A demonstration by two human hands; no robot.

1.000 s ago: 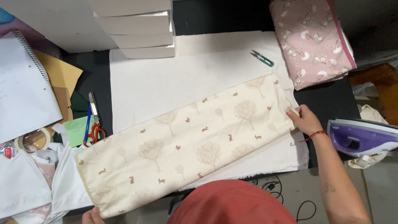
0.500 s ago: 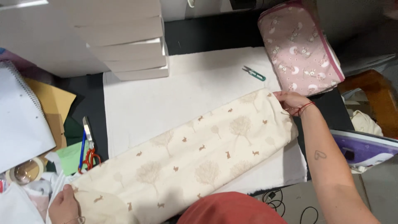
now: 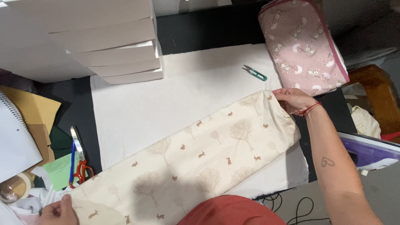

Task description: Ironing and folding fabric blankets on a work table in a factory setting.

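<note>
The cream printed fabric strip (image 3: 196, 166) looks like matt woven cotton. Under it, the white pressing cloth (image 3: 166, 104) is coarser. Above the strip, the green-handled thread snips (image 3: 254, 72) show plastic and metal; right of it, the purple iron (image 3: 371, 150) is glossy plastic.

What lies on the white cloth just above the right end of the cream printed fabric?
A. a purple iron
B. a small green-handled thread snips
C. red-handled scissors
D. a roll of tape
B: the small green-handled thread snips lie on the white cloth, above the end of the cream printed fabric held by the right hand.
</note>
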